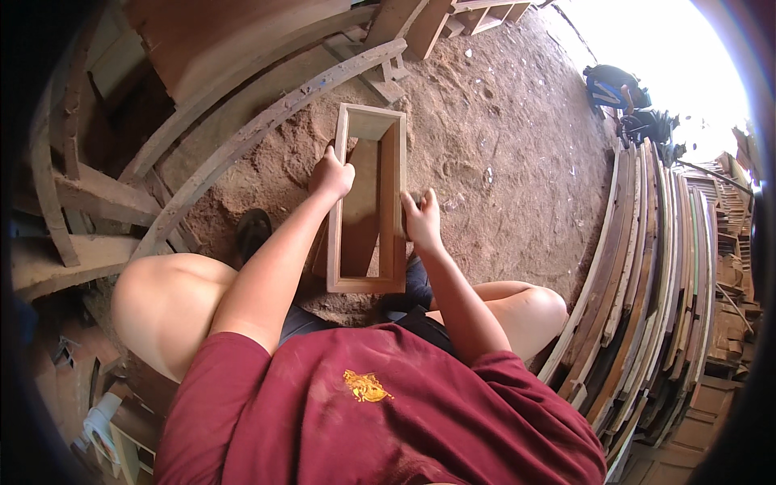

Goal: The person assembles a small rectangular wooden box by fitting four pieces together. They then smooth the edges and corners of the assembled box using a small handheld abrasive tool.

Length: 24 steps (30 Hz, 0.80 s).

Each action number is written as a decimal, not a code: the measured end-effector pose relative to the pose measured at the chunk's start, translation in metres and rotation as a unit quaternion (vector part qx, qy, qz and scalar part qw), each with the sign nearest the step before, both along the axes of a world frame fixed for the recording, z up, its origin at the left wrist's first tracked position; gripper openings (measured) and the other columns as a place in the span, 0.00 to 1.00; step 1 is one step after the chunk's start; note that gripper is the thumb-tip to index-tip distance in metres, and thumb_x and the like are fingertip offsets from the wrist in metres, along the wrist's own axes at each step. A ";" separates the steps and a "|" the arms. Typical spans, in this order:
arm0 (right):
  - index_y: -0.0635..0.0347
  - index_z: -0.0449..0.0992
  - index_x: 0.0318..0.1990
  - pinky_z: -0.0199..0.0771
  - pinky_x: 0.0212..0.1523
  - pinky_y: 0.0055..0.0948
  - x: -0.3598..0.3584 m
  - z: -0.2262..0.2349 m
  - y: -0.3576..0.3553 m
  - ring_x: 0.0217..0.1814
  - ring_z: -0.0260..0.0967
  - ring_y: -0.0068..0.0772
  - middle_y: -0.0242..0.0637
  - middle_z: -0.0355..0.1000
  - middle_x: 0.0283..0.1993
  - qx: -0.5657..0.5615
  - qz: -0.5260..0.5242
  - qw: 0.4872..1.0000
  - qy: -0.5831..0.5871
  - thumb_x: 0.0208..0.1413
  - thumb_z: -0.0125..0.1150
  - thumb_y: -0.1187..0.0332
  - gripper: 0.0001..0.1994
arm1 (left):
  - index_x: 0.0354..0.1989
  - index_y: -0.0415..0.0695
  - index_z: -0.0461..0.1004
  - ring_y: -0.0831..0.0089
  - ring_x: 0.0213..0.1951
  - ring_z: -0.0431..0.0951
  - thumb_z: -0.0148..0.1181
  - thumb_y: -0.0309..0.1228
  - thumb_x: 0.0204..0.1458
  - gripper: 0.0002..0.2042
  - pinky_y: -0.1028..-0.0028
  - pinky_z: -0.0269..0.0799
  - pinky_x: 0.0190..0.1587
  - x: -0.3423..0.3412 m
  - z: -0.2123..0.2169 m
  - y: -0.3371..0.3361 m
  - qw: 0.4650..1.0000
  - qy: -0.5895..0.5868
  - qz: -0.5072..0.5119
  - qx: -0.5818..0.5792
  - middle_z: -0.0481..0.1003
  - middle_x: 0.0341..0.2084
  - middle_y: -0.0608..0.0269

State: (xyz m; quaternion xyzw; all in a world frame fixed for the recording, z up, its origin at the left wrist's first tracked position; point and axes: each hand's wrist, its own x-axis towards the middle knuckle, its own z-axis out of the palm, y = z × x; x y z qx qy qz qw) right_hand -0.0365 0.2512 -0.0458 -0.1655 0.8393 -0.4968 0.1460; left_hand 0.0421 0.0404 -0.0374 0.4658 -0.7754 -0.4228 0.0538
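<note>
Crouching over a sawdust floor point(501, 137), a person in a red shirt point(364, 412) steadies a long open wooden box point(368, 202) between the knees, at the centre of view. The left hand point(331, 175) curls around the box's left wall; the right hand point(422, 220) presses fingers together against its right wall. Stacked planks point(647, 267) lean at three o'clock, curved beams point(242, 137) at ten.

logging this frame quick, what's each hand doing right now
Left hand: closed on the left side of the wooden frame.
Right hand: closed on the frame's right side.
</note>
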 end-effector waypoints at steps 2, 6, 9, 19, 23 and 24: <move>0.59 0.65 0.38 0.66 0.34 0.27 -0.020 0.002 -0.023 0.32 0.62 0.20 0.30 0.68 0.30 0.009 -0.011 1.000 -0.002 0.61 0.64 0.66 0.12 | 0.66 0.37 0.60 0.47 0.50 0.78 0.51 0.32 0.47 0.33 0.56 0.74 0.55 0.000 -0.001 -0.002 1.000 -0.003 -0.005 0.002 0.77 0.48 0.38; 0.60 0.65 0.40 0.66 0.33 0.30 -0.040 0.012 -0.039 0.35 0.64 0.21 0.33 0.68 0.31 0.015 0.008 0.997 -0.078 0.60 0.64 0.65 0.13 | 0.66 0.37 0.59 0.47 0.50 0.79 0.51 0.32 0.47 0.33 0.57 0.74 0.55 0.000 0.004 -0.003 1.000 -0.010 -0.012 0.008 0.77 0.48 0.38; 0.60 0.66 0.41 0.67 0.33 0.29 -0.024 -0.003 -0.018 0.36 0.64 0.21 0.33 0.68 0.32 -0.038 -0.007 0.998 -0.057 0.60 0.64 0.64 0.14 | 0.66 0.37 0.59 0.47 0.50 0.79 0.51 0.31 0.47 0.33 0.56 0.74 0.55 -0.002 0.003 0.001 1.000 -0.013 -0.010 0.005 0.77 0.48 0.38; 0.64 0.66 0.40 0.68 0.38 0.32 0.036 0.005 0.033 0.37 0.65 0.26 0.39 0.68 0.34 0.018 0.023 0.999 -0.039 0.60 0.63 0.65 0.13 | 0.59 0.35 0.64 0.45 0.48 0.79 0.51 0.31 0.47 0.28 0.54 0.75 0.53 0.002 -0.007 -0.002 0.999 0.016 0.016 -0.025 0.78 0.45 0.37; 0.64 0.67 0.39 0.68 0.37 0.33 -0.004 -0.004 -0.004 0.35 0.66 0.29 0.39 0.69 0.33 -0.004 -0.027 0.999 0.030 0.59 0.64 0.64 0.13 | 0.60 0.36 0.64 0.45 0.48 0.79 0.52 0.32 0.47 0.28 0.54 0.75 0.52 -0.001 0.001 0.003 1.000 0.003 0.004 -0.010 0.78 0.45 0.37; 0.62 0.66 0.38 0.67 0.35 0.30 -0.016 -0.006 -0.011 0.33 0.64 0.25 0.35 0.68 0.32 -0.015 -0.026 0.999 0.011 0.60 0.64 0.65 0.13 | 0.60 0.36 0.64 0.45 0.48 0.79 0.52 0.32 0.47 0.28 0.54 0.75 0.52 -0.002 0.000 0.004 1.000 0.006 0.004 -0.009 0.78 0.45 0.37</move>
